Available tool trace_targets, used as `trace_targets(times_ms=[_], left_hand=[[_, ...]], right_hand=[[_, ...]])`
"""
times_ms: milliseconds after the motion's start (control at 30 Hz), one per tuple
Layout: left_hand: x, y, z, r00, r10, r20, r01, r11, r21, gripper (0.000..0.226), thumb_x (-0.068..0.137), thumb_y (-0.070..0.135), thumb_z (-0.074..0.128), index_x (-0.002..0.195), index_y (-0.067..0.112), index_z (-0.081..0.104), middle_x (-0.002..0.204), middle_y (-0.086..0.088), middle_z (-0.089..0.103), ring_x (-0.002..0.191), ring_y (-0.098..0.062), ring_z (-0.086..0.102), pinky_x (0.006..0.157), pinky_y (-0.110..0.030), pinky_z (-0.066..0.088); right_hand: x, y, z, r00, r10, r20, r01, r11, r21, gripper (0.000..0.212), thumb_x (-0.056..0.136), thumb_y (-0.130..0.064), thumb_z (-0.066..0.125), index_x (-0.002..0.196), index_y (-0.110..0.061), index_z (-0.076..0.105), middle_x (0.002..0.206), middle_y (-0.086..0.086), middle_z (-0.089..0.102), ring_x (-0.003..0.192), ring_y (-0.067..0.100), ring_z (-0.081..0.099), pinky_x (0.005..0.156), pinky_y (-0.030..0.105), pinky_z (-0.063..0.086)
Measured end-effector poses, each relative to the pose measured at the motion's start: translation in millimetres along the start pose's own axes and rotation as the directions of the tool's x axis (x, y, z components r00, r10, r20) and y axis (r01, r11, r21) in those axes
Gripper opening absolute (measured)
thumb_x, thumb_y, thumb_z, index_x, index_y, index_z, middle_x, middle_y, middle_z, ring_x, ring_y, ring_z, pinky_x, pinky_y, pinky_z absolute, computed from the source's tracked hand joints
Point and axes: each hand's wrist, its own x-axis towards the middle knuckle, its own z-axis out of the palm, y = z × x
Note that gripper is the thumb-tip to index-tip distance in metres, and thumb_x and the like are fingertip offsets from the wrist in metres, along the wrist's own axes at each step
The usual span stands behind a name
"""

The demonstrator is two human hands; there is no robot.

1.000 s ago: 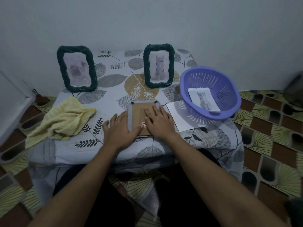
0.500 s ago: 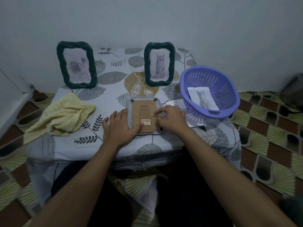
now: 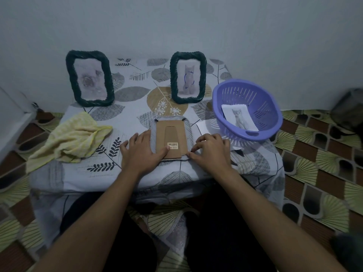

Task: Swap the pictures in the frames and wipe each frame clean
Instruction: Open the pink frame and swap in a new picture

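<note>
The left hand [image 3: 141, 152] lay flat with straight fingers on the left edge of the face-down frame [image 3: 170, 122], its thumb pressing the cardboard back [image 3: 170, 138]. The right hand [image 3: 212, 152] had curled fingers, and its fingertips pinched the frame's near right corner. The frame lay between both hands on the patterned tablecloth [image 3: 125, 118]. Left of the left hand sat a crumpled yellow cloth [image 3: 72, 138]. Just beyond the right hand a white sheet [image 3: 202, 126] lay partly under a purple basket [image 3: 261, 107] that held a cat picture [image 3: 238, 116]. Farther beyond the hands stood two dark frames, the left dark frame [image 3: 89, 78] and the right dark frame [image 3: 188, 77].
</note>
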Motion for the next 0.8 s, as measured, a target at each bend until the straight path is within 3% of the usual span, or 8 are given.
trace_targets(times_ms=[333, 800], left_hand=[[0, 1, 0, 1.0, -0.006, 0.002, 0.006, 1.0, 0.0, 0.095, 0.082, 0.085, 0.031, 0.154, 0.024, 0.024, 0.158, 0.004, 0.032, 0.146, -0.022, 0.023, 0.111, -0.051, 0.018], [0, 1, 0, 1.0, -0.008, -0.007, 0.008, 1.0, -0.004, 0.094, 0.082, 0.084, 0.031, 0.153, 0.023, 0.025, 0.157, 0.004, 0.034, 0.146, -0.022, 0.024, 0.111, -0.05, 0.018]], right_hand=[[-1, -8, 4, 0.997, 0.017, 0.072, -0.024, 0.995, 0.095, 0.015, 0.09, -0.039, 0.064, 0.092, -0.03, 0.076, 0.133, -0.017, 0.056, 0.128, 0.018, 0.033, 0.094, 0.035, 0.024], [8, -7, 1, 0.975, -0.209, 0.072, 0.214, 0.975, -0.068, 0.016, 0.09, -0.034, 0.063, 0.095, -0.028, 0.077, 0.127, -0.016, 0.054, 0.128, 0.018, 0.031, 0.089, 0.035, 0.021]])
